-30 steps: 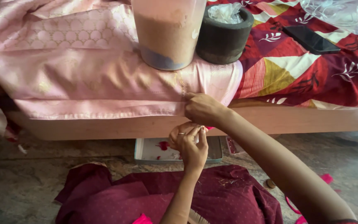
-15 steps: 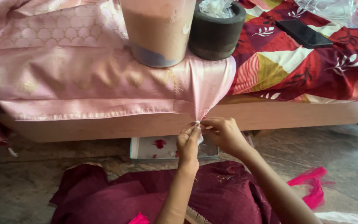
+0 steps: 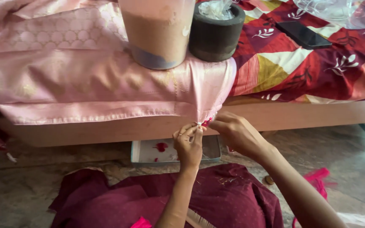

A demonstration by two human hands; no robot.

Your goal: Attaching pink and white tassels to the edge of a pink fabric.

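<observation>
- The pink cloth (image 3: 106, 80) lies spread over the near edge of the bed (image 3: 317, 114), and its gathered corner hangs down to a point just above both hands.
- The left hand (image 3: 189, 145) has its grip closed, fingertips pinching the very tip of that corner; the right hand (image 3: 237, 133) pinches the same tip from the right, touching it (a bit of red shows between them).
- Half a second ago the hands sat slightly lower under the corner; a second ago the right hand was up at the bed edge.
- The cloth is glossy, pale pink, with a woven pattern and a hemmed border, held down by a tall jar (image 3: 157, 33) and a dark round pot (image 3: 216, 36).
</observation>
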